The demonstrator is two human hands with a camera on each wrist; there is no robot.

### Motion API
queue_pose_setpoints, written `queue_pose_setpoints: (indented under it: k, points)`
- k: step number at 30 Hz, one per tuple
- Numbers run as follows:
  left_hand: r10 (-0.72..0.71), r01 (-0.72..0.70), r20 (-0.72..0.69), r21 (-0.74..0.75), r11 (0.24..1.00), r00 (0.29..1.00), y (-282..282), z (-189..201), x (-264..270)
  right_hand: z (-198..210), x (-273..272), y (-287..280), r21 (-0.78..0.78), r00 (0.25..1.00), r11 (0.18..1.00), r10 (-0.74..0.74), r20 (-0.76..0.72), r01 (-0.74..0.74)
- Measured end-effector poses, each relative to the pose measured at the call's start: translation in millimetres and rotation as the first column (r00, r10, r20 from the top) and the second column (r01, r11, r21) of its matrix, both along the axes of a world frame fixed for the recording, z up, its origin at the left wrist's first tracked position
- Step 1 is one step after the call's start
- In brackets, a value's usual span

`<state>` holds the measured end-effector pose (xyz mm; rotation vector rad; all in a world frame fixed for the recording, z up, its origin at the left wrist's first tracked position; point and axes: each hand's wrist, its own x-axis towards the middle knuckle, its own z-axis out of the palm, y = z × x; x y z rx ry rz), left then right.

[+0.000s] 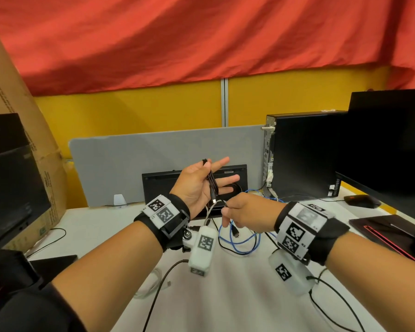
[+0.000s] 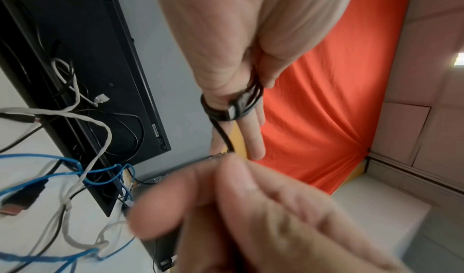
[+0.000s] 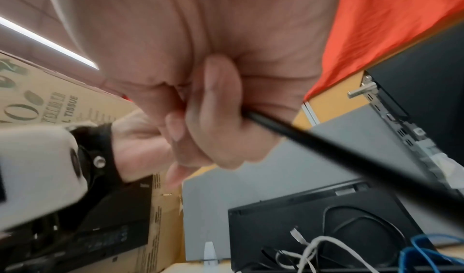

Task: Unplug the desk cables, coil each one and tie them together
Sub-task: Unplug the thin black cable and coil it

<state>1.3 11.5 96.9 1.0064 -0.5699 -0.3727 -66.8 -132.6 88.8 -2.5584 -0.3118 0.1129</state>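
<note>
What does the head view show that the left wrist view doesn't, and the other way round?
Only the head view: the right hand complete, pinching the black cable's free end, the desktop tower and the mouse. Only the left wrist view: the loops circling the left hand's fingers, one connector tucked in. Both: the blue cable and the white cable loose on the desk.

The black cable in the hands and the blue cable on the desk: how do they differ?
The black cable is wound in tight loops round the left hand, its free end pinched by the right hand. The blue cable lies untouched on the white desk in loose, wide loops. Both are thin and flexible.
</note>
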Motion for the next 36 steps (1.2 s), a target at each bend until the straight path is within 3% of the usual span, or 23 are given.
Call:
queue_pose_setpoints:
  k: [4,7,10,12,17,25,31,36]
  points:
    - [0.034,-0.042,0.067,0.119,0.992,0.997,1.0,-2.7,0.2,20.0,-6.5,-1.0,-0.062,0.998,0.997,0.046,0.04,-0.043]
    - [0.041,-0.078,0.139,0.273,0.959,0.989,1.6,-4.8,-3.8,34.7,-7.4,-10.0,0.014,0.992,1.0,0.015,0.121,-0.017]
    - [-0.024,-0.059,0.18,0.443,0.894,0.983,4.7,-11.3,-8.0,46.9,-2.5,-20.1,0.117,0.968,0.993,-0.04,0.25,0.01]
    - [-0.1,0.012,0.163,0.471,0.882,0.982,5.8,-12.1,-12.8,50.3,3.9,-26.4,0.117,0.938,0.992,-0.077,0.338,0.04]
    - [-0.195,0.153,0.084,0.361,0.92,0.977,4.6,-8.9,-20.2,41.1,19.4,-44.3,0.256,0.846,0.961,-0.221,0.486,0.104]
    - [-0.295,0.306,-0.092,0.135,0.943,0.951,3.6,-2.1,-19.5,16.8,30.0,-45.3,0.429,0.819,0.902,-0.278,0.503,0.043]
    - [-0.372,0.379,-0.115,0.043,0.924,0.921,4.8,6.1,-22.5,-1.9,37.4,-47.2,0.328,0.845,0.932,-0.298,0.445,0.156]
    - [-0.22,0.218,-0.085,-0.029,0.976,0.972,-1.4,14.5,-16.3,-27.6,32.8,-31.3,0.101,0.961,0.988,-0.138,0.238,0.117]
